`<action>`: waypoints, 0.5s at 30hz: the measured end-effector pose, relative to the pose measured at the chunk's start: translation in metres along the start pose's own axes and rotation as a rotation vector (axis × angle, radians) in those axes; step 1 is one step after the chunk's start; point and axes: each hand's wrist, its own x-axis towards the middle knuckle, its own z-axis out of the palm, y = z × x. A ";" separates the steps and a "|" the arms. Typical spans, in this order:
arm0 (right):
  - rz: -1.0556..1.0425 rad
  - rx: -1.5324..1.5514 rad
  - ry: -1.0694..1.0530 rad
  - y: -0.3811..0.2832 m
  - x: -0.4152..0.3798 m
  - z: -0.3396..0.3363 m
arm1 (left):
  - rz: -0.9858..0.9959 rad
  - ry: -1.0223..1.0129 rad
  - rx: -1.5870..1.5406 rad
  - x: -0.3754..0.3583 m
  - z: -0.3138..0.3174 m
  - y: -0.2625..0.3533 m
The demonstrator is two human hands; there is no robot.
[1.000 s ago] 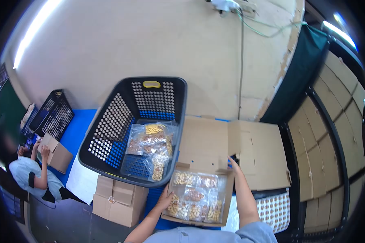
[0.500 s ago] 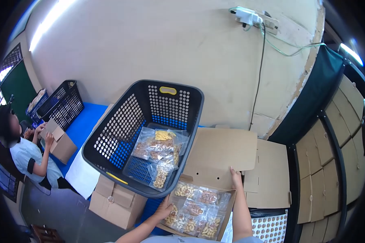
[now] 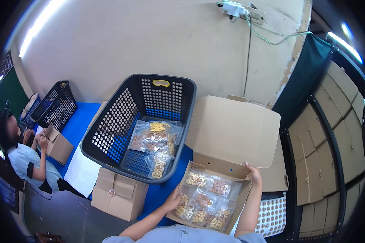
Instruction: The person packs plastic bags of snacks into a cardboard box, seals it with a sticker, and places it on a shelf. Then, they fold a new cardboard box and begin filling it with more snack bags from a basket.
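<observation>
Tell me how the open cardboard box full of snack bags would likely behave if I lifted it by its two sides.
The cardboard box would probably stay fairly stiff, since its walls stand straight between the left hand and right hand. Its raised flap may flop or swing. The snack bags lie loose, so they could slide if it tilts.

No legible text, label or number anywhere.

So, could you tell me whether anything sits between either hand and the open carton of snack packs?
Nothing visible does: the left hand and the right hand already rest on opposite edges of the carton.
</observation>
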 end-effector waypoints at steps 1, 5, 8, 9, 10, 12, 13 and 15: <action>-0.019 -0.011 -0.049 0.000 -0.007 -0.011 | 0.004 -0.015 0.003 0.005 0.007 -0.019; -0.056 0.281 0.170 -0.034 -0.079 0.003 | 0.267 -0.063 0.073 0.037 0.032 -0.078; -0.224 0.487 0.111 0.005 -0.091 -0.054 | 0.278 -0.111 0.021 0.041 0.039 -0.088; -0.227 0.495 0.134 0.013 -0.101 -0.058 | 0.259 -0.137 -0.001 0.041 0.038 -0.089; -0.259 0.484 0.185 0.017 -0.109 -0.057 | 0.256 -0.159 0.013 0.041 0.037 -0.083; -0.326 0.497 0.200 0.021 -0.126 -0.057 | 0.157 -0.198 -0.038 0.047 0.035 -0.064; -0.333 0.500 0.221 0.025 -0.134 -0.063 | 0.143 -0.146 -0.153 0.054 0.033 -0.052; -0.363 0.635 0.144 0.032 -0.144 -0.073 | 0.145 -0.074 -0.337 0.076 0.026 -0.027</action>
